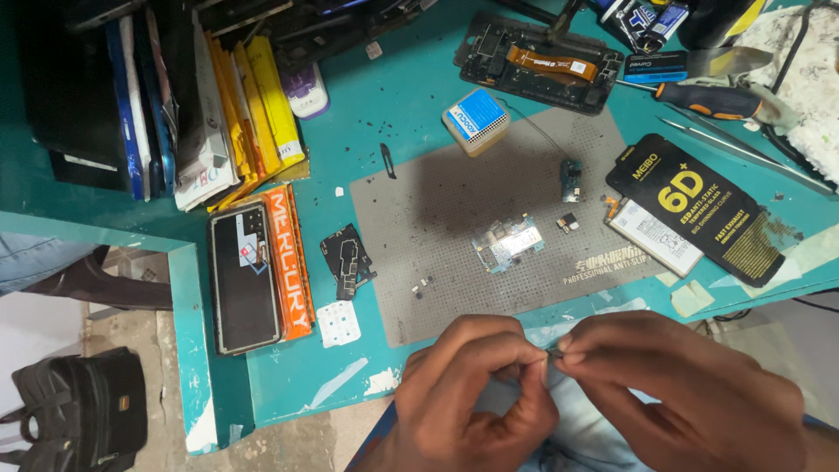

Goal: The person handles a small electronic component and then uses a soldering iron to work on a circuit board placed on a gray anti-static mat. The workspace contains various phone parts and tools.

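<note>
Both my hands meet at the near edge of the teal workbench (288, 367). My left hand (472, 393) and my right hand (682, 393) pinch one tiny dark part (553, 353) between their fingertips; its kind is too small to tell. Just beyond them lies a grey perforated work mat (437, 201). On the mat sit a small phone circuit board (507, 243), a small module with a thin wire (572, 179), a little camera-like part (568, 222) and a few tiny screws (422, 285).
An opened phone back (243, 278) and an orange package (288, 262) lie left of the mat, with a black bracket (347, 260). A black package (699, 205), battery (654, 236), screwdriver (712, 100), phone frame (537, 61) and small box (476, 120) lie right and behind. A black bag (74, 411) sits on the floor.
</note>
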